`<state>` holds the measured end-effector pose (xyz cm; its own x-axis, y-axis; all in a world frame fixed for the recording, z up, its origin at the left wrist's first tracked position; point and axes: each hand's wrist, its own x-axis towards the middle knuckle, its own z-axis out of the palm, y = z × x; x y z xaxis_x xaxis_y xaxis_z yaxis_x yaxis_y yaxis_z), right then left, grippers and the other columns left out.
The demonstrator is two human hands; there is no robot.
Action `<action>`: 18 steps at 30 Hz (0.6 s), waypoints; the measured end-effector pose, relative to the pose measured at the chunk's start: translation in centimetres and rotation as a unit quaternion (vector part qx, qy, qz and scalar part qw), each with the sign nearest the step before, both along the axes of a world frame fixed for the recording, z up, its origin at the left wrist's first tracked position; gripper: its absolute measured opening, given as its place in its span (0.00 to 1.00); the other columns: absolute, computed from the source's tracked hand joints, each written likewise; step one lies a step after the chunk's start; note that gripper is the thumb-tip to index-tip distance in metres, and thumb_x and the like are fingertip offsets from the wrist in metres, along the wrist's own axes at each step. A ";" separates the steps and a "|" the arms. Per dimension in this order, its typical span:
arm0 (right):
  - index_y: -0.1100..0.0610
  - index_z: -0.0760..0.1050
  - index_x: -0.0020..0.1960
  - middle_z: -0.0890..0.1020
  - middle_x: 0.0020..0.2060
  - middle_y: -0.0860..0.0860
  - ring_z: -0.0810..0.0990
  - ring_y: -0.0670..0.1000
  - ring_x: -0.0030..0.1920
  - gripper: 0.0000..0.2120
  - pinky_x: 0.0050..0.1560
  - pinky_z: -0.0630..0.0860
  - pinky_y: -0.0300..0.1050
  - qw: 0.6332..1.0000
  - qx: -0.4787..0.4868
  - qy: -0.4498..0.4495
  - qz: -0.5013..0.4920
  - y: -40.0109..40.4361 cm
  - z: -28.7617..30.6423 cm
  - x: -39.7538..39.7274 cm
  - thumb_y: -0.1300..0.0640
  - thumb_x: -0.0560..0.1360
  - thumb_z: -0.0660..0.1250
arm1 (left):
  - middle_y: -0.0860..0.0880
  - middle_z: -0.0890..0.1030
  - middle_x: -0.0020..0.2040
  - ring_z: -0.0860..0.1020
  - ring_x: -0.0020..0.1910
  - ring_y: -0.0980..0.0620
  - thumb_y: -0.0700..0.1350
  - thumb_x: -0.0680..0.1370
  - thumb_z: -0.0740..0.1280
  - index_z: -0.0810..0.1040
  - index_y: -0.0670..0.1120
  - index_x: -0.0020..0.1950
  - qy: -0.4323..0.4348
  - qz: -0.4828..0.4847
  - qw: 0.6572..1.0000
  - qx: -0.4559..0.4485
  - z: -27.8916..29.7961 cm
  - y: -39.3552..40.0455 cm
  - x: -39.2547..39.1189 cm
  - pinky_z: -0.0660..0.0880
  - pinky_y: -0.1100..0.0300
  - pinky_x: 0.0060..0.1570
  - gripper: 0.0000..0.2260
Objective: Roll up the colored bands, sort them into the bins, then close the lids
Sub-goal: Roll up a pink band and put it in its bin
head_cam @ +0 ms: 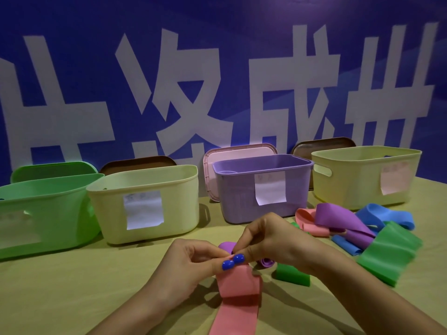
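The four bins across the middle of the frame look like smooth moulded plastic with a soft, slightly satin sheen: the green bin point(48, 213) at left, the cream bin point(145, 204), the purple bin point(263, 187) and the yellow bin point(365, 175) at right. Paper labels point(143, 209) stuck on their fronts are matt white, one curling at its lower edge. The pink lid point(239, 151) behind looks like the same plastic; the brown lids point(324, 143) look matt. The pink band point(238, 301) at lower centre is thin, smooth, rubbery sheet, matt. The green band point(389, 252) at right looks faintly translucent. The tabletop point(72, 286) is covered in dull, matt, cloth-like material. The fingernails point(233, 261) are glossy blue.
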<state>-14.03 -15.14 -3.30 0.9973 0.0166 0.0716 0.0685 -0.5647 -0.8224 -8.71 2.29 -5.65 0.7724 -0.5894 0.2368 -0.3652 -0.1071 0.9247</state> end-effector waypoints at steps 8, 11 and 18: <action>0.53 0.81 0.42 0.83 0.39 0.51 0.79 0.46 0.41 0.05 0.50 0.78 0.47 1.000 0.010 0.021 -0.018 0.4 -0.1 0.1 0.62 0.73 0.69 | 0.45 0.85 0.37 0.82 0.36 0.56 0.42 0.60 0.75 0.86 0.44 0.36 0.018 0.007 0.999 -0.027 -0.1 0.1 0.2 0.75 0.68 0.37 0.06; 0.54 0.82 0.47 0.82 0.39 0.49 0.79 0.46 0.40 0.04 0.46 0.80 0.43 0.998 -0.025 0.036 -0.045 0.9 -0.4 0.2 0.61 0.73 0.70 | 0.43 0.85 0.36 0.82 0.36 0.55 0.36 0.66 0.75 0.85 0.41 0.39 0.005 0.013 1.000 -0.001 -0.6 -0.1 0.3 0.76 0.68 0.37 0.03; 0.57 0.83 0.45 0.81 0.33 0.44 0.76 0.43 0.35 0.03 0.41 0.77 0.39 0.998 -0.006 0.032 -0.061 1.0 -0.7 0.3 0.61 0.73 0.71 | 0.44 0.85 0.36 0.82 0.34 0.56 0.32 0.68 0.72 0.85 0.42 0.38 0.012 0.012 1.000 -0.022 -0.6 0.0 0.3 0.74 0.70 0.33 0.06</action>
